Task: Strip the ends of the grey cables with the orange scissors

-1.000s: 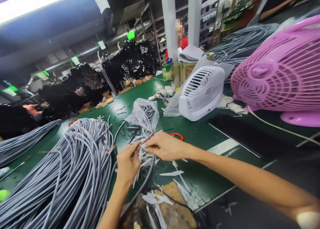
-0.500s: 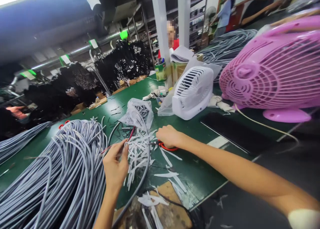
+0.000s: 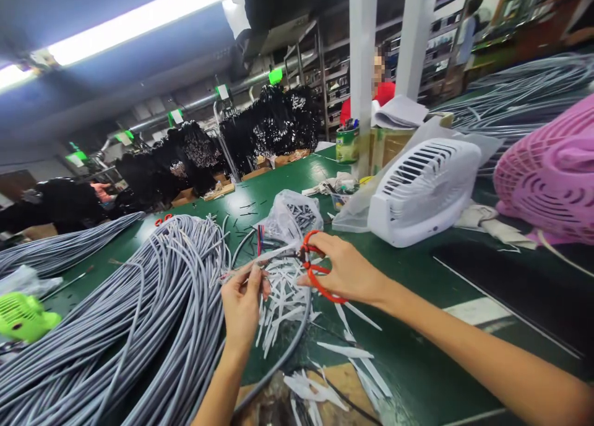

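Observation:
My right hand (image 3: 355,268) is closed through the loops of red-handled scissors (image 3: 320,282). Their dark blades point left, reaching close to my left hand (image 3: 244,302). In that hand, thumb and fingers pinch the end of a grey cable, where thin wires and a whitish strip show; the exact grip is partly hidden. Red and blue wire ends (image 3: 260,237) stick up just beyond the fingers. Below the blades lies a heap of white cut strips (image 3: 285,293). A grey cable (image 3: 297,339) curves down past this heap towards me.
A large bundle of grey cables (image 3: 153,296) fills the left. Behind the strips sits a clear plastic bag (image 3: 297,215) of small dark pieces. A white fan (image 3: 424,191), a pink fan (image 3: 552,166) and a dark flat panel (image 3: 510,290) stand or lie to the right.
My right hand has lifted the scissors off the table, its fingers now in the loops, and brought the blades to the cable end at my left hand. The view has swung left.

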Tool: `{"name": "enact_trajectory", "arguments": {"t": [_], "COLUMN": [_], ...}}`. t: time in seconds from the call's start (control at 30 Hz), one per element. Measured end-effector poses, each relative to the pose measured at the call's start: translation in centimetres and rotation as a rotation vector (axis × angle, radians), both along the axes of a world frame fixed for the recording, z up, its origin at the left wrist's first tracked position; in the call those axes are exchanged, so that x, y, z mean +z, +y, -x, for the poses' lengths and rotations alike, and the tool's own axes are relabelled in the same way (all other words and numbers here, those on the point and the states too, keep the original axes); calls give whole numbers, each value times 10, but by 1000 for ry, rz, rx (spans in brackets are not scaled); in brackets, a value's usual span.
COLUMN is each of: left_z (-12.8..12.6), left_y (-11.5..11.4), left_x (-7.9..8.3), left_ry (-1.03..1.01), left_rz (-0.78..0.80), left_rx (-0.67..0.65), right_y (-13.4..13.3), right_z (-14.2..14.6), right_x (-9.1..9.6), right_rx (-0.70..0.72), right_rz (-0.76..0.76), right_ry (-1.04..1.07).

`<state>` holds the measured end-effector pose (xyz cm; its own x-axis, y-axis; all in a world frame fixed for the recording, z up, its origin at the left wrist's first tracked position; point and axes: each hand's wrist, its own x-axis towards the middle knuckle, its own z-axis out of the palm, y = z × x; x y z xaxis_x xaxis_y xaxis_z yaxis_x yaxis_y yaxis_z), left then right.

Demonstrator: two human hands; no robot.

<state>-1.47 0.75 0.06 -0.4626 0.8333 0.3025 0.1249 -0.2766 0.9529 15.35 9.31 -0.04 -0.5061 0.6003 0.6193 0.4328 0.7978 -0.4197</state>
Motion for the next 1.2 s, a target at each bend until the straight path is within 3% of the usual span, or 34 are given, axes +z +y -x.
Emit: {"name": "enact_trajectory", "arguments": {"t": [0.1,0.23,0.53,0.77,0.93,1.07,1.2], "left_z": [-4,-8,-4,-12,-14,-10,-7], "left_y": [-1,-1,1,-3,-5,-4,-2], "left_x": [0,-4,-6,-4,-3,-6,-5], "left_ry": [0,-7,-84,14,-35,-82,-89], "left_rz": [22,42,9,22,26,25,29], "left_rx": [-19,-42,-47,-31,-32,-76,-88], "right_y": [-8,-11,-5,-11,-15,-18,-18], "right_z": [7,9,5,8,7,7,9], "right_x": [-9,-15,-14,-16,-15,-18,-17], "right_rx": [-4,-2,-67,-113,-144,-119,9], "right_rz": [-192,-314,-390,-520,-569,-460,-65], "right_ry": [41,42,15,-42,-123,-129,-3]}}
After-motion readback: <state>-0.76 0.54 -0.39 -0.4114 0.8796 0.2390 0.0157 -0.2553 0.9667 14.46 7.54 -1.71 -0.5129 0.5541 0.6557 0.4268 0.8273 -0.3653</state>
